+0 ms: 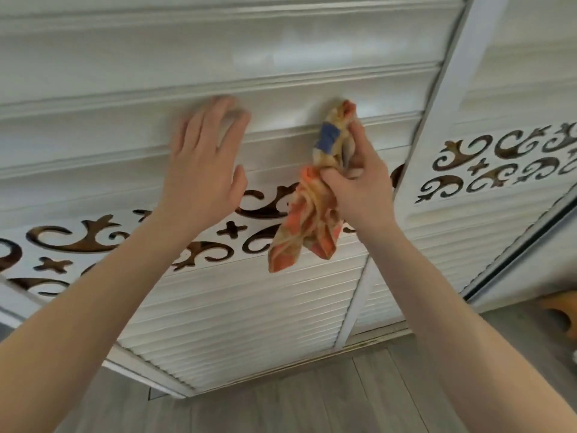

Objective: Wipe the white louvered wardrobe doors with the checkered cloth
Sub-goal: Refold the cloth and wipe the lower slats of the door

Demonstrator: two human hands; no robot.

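The white louvered wardrobe door [237, 320] fills most of the view, with wide slats above and fine slats below a band of brown scroll cut-outs. My right hand [359, 182] grips the bunched checkered cloth [312, 214], orange, yellow and blue, and holds its top end against a wide slat. The cloth's tail hangs down over the cut-out band. My left hand [203, 164] lies flat on the slats to the left, fingers spread and straight.
A second louvered door [499, 214] with the same scroll band stands to the right, past a white vertical frame strip [437, 98]. Grey wood-look floor [312, 401] runs along the bottom. A brown wooden object [562, 310] shows at the right edge.
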